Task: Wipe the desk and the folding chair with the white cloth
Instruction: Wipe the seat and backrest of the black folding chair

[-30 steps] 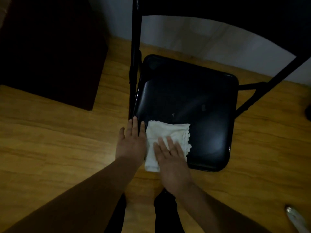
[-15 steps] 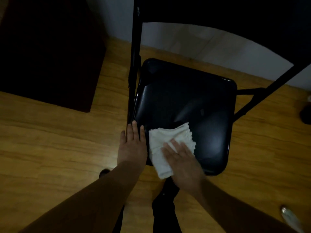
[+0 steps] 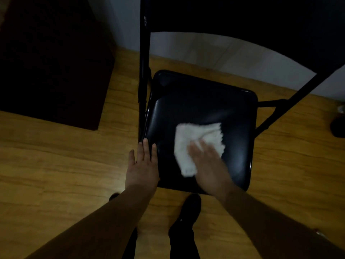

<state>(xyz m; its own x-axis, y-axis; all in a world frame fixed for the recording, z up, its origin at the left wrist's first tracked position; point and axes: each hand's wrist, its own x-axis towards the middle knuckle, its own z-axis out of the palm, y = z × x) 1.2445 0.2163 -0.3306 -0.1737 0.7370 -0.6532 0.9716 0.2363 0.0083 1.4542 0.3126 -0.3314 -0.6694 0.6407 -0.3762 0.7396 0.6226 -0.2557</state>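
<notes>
The black folding chair stands in front of me with its padded seat facing up and its dark backrest arching across the top. The white cloth lies crumpled on the seat, near its front middle. My right hand presses flat on the cloth's near right part, fingers spread and blurred. My left hand rests flat on the seat's front left corner, fingers together, holding nothing. The desk is the dark block at the upper left.
The wooden floor surrounds the chair. A pale wall runs behind it. My dark trouser legs and a shoe are just below the seat. A dark object sits at the right edge.
My right hand has pushed the cloth from the seat's front left edge up and to the right, toward the seat's middle. My left hand has stayed on the front left corner.
</notes>
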